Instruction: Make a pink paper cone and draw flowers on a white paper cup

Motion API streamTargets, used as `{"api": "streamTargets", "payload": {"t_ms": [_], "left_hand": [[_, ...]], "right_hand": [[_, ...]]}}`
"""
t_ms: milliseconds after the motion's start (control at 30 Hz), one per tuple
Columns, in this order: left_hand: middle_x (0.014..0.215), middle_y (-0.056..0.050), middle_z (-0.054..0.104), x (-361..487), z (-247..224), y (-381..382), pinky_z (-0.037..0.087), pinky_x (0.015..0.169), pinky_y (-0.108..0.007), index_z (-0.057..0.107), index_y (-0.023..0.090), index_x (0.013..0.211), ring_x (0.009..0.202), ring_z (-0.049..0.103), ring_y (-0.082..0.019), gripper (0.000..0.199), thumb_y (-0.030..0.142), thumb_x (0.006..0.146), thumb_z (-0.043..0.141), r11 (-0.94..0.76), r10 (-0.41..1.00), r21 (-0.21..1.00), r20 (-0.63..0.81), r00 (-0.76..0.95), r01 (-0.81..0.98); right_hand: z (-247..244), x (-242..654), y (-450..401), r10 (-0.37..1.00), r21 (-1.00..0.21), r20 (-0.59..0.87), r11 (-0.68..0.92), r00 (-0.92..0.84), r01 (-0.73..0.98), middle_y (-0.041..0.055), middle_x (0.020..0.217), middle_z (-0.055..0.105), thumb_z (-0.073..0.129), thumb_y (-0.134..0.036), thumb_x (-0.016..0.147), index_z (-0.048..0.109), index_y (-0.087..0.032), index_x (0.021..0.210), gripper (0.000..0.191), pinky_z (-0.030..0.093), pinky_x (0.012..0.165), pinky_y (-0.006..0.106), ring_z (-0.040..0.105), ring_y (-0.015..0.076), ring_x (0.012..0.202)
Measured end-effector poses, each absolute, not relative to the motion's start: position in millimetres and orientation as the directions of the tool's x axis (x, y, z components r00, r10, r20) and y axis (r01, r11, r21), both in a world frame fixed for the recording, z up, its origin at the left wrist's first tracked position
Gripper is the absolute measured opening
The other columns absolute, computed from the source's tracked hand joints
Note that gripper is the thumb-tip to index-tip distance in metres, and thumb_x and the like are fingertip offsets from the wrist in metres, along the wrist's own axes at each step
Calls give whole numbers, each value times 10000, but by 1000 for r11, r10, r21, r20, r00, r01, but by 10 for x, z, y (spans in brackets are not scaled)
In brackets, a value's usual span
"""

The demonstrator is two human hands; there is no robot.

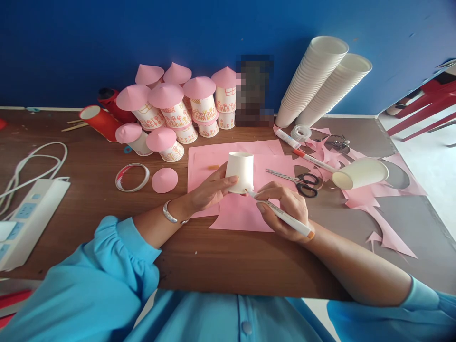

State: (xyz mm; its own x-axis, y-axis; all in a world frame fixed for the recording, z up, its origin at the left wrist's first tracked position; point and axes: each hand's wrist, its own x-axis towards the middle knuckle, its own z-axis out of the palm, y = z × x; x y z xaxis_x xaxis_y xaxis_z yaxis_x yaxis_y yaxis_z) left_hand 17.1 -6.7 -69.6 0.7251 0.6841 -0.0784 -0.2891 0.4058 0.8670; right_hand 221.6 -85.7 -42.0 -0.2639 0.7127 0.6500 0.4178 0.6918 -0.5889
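Note:
My left hand (215, 187) is closed around a white paper cup (240, 166), held upside down above sheets of pink paper (242, 216). The thumb lies across the cup's front. In my right hand (285, 209) is a white marker pen (285, 216) with an orange end, and its tip meets the cup near the lower rim. A small brownish mark shows at that spot. Scissors (297, 180) with black handles lie on the pink paper just beyond my right hand.
Decorated paper cups with pink cone roofs (166, 95) stand at the back left. Two tall cup stacks (309, 80) lean against the blue wall. Pink scraps (384, 228), another marker (313, 160) and a loose cup (361, 173) lie right; a tape roll (131, 177) and power strip (33, 218) left.

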Motion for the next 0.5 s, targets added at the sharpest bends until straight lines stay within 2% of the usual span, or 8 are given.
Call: {"api": "streamTargets", "payload": {"t_ms": [500], "left_hand": [[1252, -110, 675, 163, -691, -66, 548, 856, -343, 585, 234, 1339, 1085, 681, -256, 473, 404, 915, 705, 404, 678, 870, -79, 730, -281]], "right_hand": [[-401, 2210, -852, 706, -575, 644, 701, -295, 422, 1, 753, 658, 575, -105, 910, 585, -227, 998, 151, 515, 570, 250, 661, 146, 652]]}}
